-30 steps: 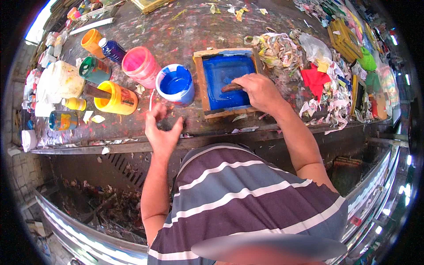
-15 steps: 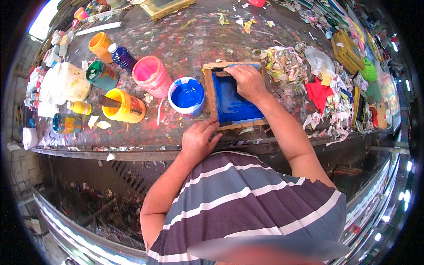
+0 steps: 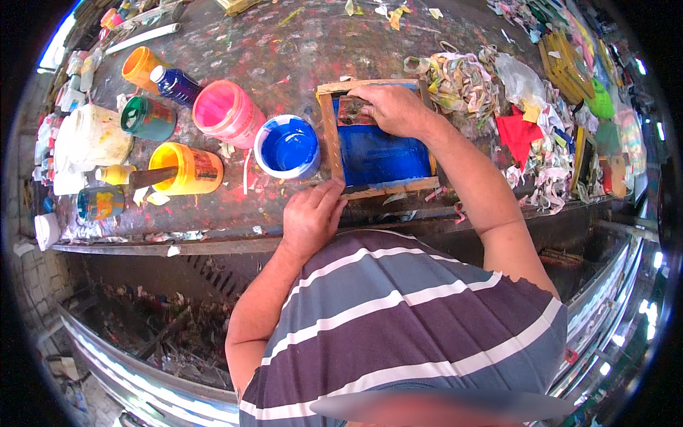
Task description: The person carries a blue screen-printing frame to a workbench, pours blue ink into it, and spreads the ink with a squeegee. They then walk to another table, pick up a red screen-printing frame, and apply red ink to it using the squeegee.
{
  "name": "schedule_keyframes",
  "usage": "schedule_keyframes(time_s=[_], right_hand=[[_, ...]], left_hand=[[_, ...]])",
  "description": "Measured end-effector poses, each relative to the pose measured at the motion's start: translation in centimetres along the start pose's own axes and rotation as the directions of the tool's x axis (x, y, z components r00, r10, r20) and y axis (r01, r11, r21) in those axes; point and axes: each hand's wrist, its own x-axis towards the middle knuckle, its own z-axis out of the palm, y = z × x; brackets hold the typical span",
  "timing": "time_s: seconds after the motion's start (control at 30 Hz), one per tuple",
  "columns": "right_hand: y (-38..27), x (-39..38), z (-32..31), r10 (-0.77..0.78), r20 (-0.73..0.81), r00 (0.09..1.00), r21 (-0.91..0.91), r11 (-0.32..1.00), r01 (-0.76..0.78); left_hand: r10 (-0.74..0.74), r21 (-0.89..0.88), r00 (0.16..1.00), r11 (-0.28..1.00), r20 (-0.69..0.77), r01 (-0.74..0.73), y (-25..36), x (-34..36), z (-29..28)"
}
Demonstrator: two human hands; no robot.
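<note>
A wooden screen frame (image 3: 329, 139) with blue ink (image 3: 388, 153) across its mesh lies on the stained table. My right hand (image 3: 391, 110) grips a brown squeegee (image 3: 353, 112) at the far end inside it. At the near left corner, my left hand (image 3: 313, 213) holds the frame with its fingers pressed together on the wood. Beside the frame stands a white bucket (image 3: 284, 156) of blue ink.
Pink (image 3: 235, 117), yellow (image 3: 192, 171), green (image 3: 146, 117) and orange (image 3: 142, 67) containers stand leftward with a dark blue bottle (image 3: 178, 89). Rag piles (image 3: 459, 89), a red cloth (image 3: 516, 135) and yellow frames (image 3: 565, 64) are at right. The table's edge (image 3: 171, 248) runs below.
My left hand has moved right from open air onto the frame's corner. My right hand has pushed the squeegee from the middle of the mesh to the far end.
</note>
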Motion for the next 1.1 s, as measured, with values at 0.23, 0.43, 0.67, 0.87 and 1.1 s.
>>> schedule_keyframes(time_s=[0.23, 0.43, 0.67, 0.87, 1.1], right_hand=[[-1.1, -1.4, -0.3, 0.047, 0.159, 0.986, 0.092, 0.994, -0.062], [-2.2, -3.6, 0.3, 0.025, 0.139, 0.99, 0.151, 0.987, -0.046], [-2.5, -4.6, 0.9, 0.04, 0.191, 0.981, 0.187, 0.979, -0.076], [-3.4, -5.2, 0.5, 0.034, 0.248, 0.968, 0.174, 0.982, -0.079], [-2.3, -5.3, 0.8, -0.012, 0.221, 0.975, 0.196, 0.98, -0.032]], left_hand=[[-0.032, 0.005, 0.999, 0.999, -0.006, 0.032, 0.4, 0.2, -0.4], [-0.031, -0.007, 0.999, 1.0, -0.028, 0.031, 0.6, 0.5, -0.6], [-0.023, 0.002, 0.999, 1.0, -0.037, 0.023, 0.8, 0.8, -1.0], [-0.053, -0.005, 0.998, 0.999, -0.017, 0.053, 1.2, 0.9, -1.4], [-0.077, -0.018, 0.997, 0.997, -0.011, 0.077, 1.8, 1.7, -2.2]])
